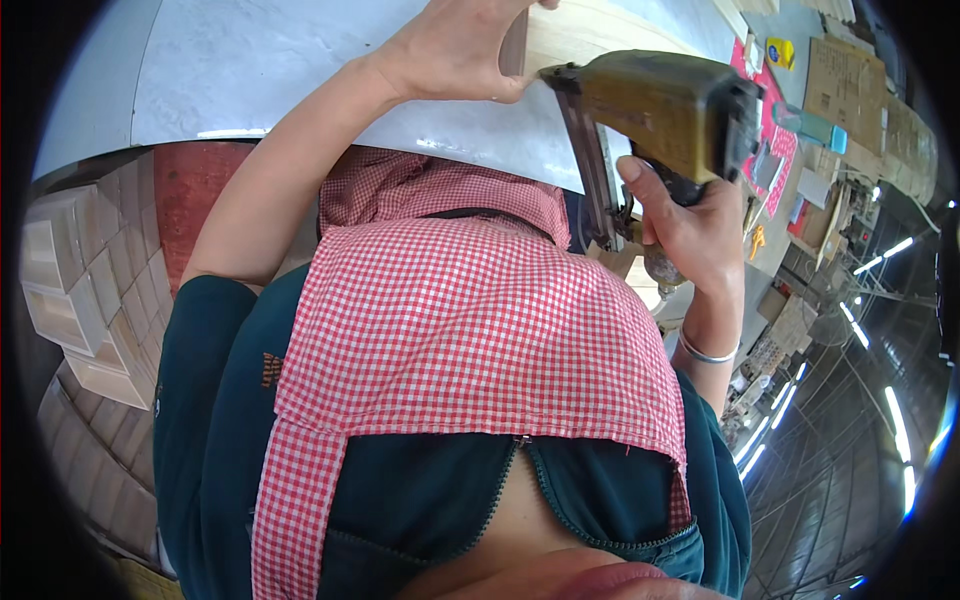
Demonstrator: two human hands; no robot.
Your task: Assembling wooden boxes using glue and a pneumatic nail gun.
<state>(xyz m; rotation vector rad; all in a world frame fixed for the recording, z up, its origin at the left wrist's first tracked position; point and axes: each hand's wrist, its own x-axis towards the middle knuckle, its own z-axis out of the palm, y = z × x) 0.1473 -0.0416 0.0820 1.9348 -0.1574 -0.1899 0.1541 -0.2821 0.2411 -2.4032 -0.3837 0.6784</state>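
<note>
My right hand (695, 225) is wrapped round the grip of a nail gun (650, 105) with a worn yellow-brown body and a dark slanted magazine. The gun's nose points left, close to the thumb of my left hand (460, 50). That hand spans the end of a pale wooden board (590, 28), its thumb at the near corner and a fingertip at the top edge of the picture. A darker brown strip of wood (514, 45) shows between thumb and fingers. The rest of the wood is cut off by the picture's edge.
The wood lies on a pale grey-blue worktable (250, 70). Light wooden boxes (70, 290) are stacked at the left. Beyond the gun at the right are a red patterned cloth (785, 165), a teal-lidded clear container (810, 128) and a cardboard box (845, 90).
</note>
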